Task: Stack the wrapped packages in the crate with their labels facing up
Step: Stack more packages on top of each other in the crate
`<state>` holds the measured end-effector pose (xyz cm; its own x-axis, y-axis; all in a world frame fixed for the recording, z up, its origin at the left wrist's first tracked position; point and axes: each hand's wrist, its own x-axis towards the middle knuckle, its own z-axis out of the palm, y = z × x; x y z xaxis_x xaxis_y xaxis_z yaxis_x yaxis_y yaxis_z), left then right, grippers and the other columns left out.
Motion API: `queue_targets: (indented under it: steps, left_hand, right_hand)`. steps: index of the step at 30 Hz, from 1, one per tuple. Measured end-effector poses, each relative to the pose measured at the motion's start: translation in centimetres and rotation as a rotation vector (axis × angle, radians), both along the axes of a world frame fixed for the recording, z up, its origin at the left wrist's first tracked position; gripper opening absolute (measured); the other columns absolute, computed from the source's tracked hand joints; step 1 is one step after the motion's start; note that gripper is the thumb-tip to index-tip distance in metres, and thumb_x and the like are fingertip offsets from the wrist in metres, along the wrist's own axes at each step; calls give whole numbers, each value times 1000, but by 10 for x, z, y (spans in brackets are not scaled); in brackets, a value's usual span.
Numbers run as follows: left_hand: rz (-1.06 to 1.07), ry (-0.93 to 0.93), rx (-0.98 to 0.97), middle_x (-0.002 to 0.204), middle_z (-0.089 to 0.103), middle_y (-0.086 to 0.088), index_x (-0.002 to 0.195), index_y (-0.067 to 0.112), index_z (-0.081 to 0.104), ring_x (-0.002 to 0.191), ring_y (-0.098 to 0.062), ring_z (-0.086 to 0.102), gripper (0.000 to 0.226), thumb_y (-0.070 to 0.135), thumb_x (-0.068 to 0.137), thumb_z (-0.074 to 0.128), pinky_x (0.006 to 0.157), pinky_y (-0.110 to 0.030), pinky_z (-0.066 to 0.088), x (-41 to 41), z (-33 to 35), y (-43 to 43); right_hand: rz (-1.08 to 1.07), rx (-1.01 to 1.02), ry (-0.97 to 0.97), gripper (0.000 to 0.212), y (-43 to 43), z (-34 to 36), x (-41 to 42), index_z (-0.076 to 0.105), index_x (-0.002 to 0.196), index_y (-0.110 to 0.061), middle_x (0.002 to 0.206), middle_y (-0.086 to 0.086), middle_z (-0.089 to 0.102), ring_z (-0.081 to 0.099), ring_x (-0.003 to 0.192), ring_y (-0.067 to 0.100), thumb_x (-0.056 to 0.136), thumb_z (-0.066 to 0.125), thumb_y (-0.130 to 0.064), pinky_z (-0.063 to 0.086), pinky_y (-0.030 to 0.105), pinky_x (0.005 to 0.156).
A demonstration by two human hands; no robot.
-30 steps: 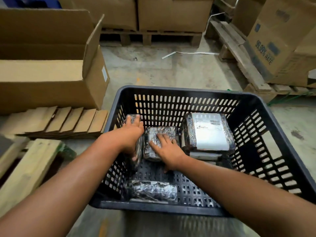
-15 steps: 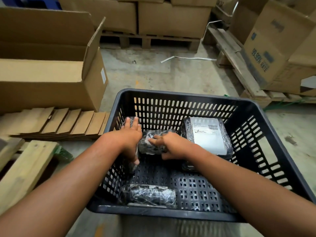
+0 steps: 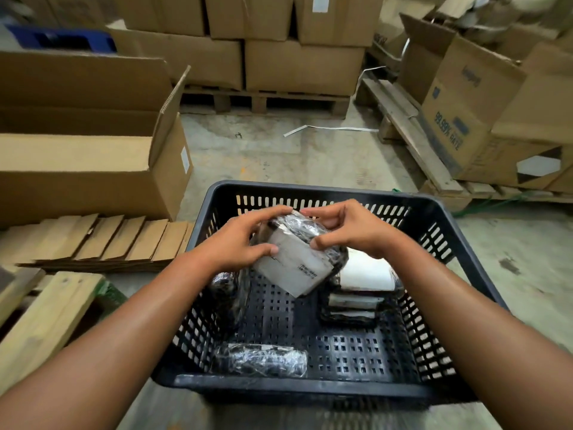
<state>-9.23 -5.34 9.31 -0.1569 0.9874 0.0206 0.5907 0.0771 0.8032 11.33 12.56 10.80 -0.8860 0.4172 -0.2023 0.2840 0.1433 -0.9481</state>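
Note:
A black slatted crate (image 3: pixel 313 191) stands on the floor in front of me. Both hands hold one wrapped package (image 3: pixel 294 265) tilted above the crate's middle, its white label facing me. My left hand (image 3: pixel 238 240) grips its left side and my right hand (image 3: pixel 350 228) pinches its top right. A stack of packages (image 3: pixel 362 274) with a white label on top sits at the crate's right. Another wrapped package (image 3: pixel 229 293) leans against the left wall. A third package (image 3: pixel 260 360) lies at the near wall, dark wrap up.
An open cardboard box (image 3: pixel 93 169) and flattened cardboard (image 3: pixel 102 243) lie to the left, with wooden planks (image 3: pixel 46 315) nearer me. Stacked boxes on pallets (image 3: pixel 279 57) stand behind, and more boxes on a pallet (image 3: pixel 483 125) to the right. Bare concrete floor lies beyond the crate.
Both hands lifted the middle package off the crate floor and turned it so its white label shows. The view tilted upward slightly.

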Motion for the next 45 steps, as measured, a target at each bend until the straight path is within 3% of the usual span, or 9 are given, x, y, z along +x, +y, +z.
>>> queue_targets:
  steps: [7, 11, 15, 21, 24, 27, 35, 40, 45]
  left_hand:
    - [167, -34, -69, 141, 57, 6, 132, 55, 54, 130, -21, 54, 53, 20, 95, 69, 103, -53, 52, 2, -1, 6]
    - [313, -45, -135, 126, 62, -3, 134, 41, 55, 117, -28, 61, 45, 21, 96, 67, 91, -54, 58, -3, -3, 10]
    - [310, -160, -239, 114, 65, -4, 135, 36, 56, 101, -28, 67, 41, 19, 99, 64, 65, -53, 64, -5, -6, 13]
    - [235, -115, -233, 133, 61, -2, 144, 48, 46, 120, -26, 61, 57, 20, 98, 66, 78, -51, 64, -10, -16, 15]
    - [27, 152, -345, 171, 5, -7, 158, 49, 10, 154, -26, 17, 118, 43, 71, 89, 121, -54, 28, -4, -23, 12]
    - [-118, 497, -568, 156, -45, -12, 154, 23, -30, 152, -25, -11, 165, 52, 53, 96, 126, -46, 11, 15, -41, 13]
    - [34, 645, -593, 158, -33, -29, 152, -6, -24, 151, -44, -17, 118, 6, 86, 73, 124, -54, 17, 46, -70, 20]
    - [60, 657, -659, 161, -30, -27, 154, -5, -20, 153, -43, -13, 107, 4, 91, 67, 121, -60, 21, 52, -87, 24]
    - [17, 607, -800, 163, -23, -29, 155, -6, -17, 154, -44, 4, 103, 3, 94, 66, 121, -52, 27, 60, -110, 27]
  right_hand:
    - [-192, 282, 90, 55, -28, 10, 5, 69, 135, -22, 138, 10, 68, 69, 120, 17, 83, 87, -14, 58, 43, 101]
    - [-76, 828, -19, 111, -54, -20, 16, 33, 161, -30, 174, 7, 9, 12, 159, 24, 70, 92, -49, 21, 49, 126]
    - [148, 1067, -286, 170, -57, -43, 16, -28, 159, -28, 158, 10, -51, -37, 151, 30, 46, 90, -73, -3, 53, 126]
    - [175, 1088, -326, 163, -48, -53, 15, -24, 160, -16, 167, 23, -26, -22, 155, 42, 53, 91, -62, 15, 55, 127]
    - [190, 1005, -318, 161, -38, -55, 11, -20, 162, -12, 166, 27, -25, -24, 154, 44, 54, 88, -65, 11, 57, 127]
    - [217, 932, -332, 158, -31, -59, 5, -12, 163, -8, 167, 29, -19, -19, 155, 44, 56, 88, -67, 10, 56, 127]
    - [342, 1009, -475, 158, -22, -71, -20, -9, 162, -3, 166, 33, -11, -4, 157, 46, 55, 85, -72, 11, 48, 129]
    - [425, 1274, -742, 157, -22, -81, -28, -8, 164, -7, 170, 29, 2, 4, 158, 42, 55, 66, -92, -8, 83, 109]
    - [588, 1420, -1095, 133, -57, -104, -47, 13, 165, -11, 171, 21, 15, 6, 156, 51, 70, 55, -93, -23, 90, 91]
